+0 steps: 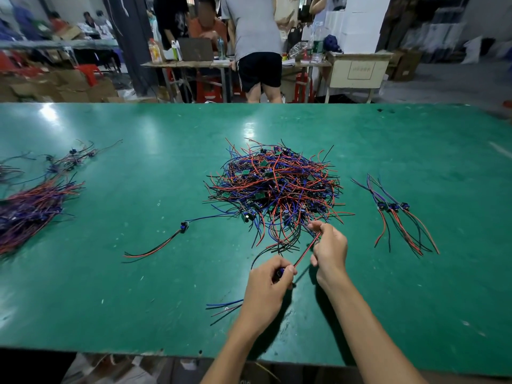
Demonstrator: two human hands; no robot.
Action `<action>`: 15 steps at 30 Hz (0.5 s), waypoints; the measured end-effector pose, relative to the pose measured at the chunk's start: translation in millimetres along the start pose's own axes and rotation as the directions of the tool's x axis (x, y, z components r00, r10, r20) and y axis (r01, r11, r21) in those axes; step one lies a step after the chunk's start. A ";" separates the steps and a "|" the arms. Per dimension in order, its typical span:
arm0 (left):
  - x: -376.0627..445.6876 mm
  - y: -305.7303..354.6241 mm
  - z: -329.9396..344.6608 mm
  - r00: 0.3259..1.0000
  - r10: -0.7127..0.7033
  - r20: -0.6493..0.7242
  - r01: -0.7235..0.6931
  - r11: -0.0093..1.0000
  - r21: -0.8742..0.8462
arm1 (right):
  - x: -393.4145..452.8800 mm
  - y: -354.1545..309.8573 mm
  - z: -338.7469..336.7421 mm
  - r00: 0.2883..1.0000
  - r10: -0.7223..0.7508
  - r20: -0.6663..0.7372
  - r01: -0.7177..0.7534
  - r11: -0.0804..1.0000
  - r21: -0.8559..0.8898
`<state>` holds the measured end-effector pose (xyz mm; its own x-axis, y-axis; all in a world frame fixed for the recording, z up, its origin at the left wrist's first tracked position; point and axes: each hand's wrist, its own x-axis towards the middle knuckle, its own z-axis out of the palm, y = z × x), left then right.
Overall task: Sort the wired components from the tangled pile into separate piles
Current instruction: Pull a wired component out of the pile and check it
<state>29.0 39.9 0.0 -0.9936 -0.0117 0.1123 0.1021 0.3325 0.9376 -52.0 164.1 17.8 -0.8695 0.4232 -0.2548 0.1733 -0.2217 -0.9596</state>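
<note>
Left hand (267, 281): grips blue component (280, 272) | Right hand (329, 249): pinches its red-black wires (306, 252) | Tangled pile (273, 187): table (138, 273) centre

Two bare forearms are showing, entering from six o'clock. The left hand (267, 284) and right hand (329, 252) are wearing no gloves, rings or sleeves.

Green table (138, 273) (scuffed) bears tangled pile (273, 187), sorted piles (27, 212).

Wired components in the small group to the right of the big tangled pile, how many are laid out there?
3, side by side in the small group right of the tangled pile: left one, middle one, right one. Their wires overlap, so another could be hidden.
</note>
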 end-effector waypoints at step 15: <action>17.7 8.9 -11.2 0.985 -0.167 0.045 0.173 0.965 -0.196 | -37.6 9.5 -23.4 0.932 -0.202 0.300 0.243 0.964 -0.109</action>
<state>12.9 32.0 14.1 -0.9978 -0.0247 -0.0612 -0.0640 0.1340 0.9889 -6.8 166.6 15.5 -0.9844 0.1757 -0.0084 0.0059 -0.0147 -0.9999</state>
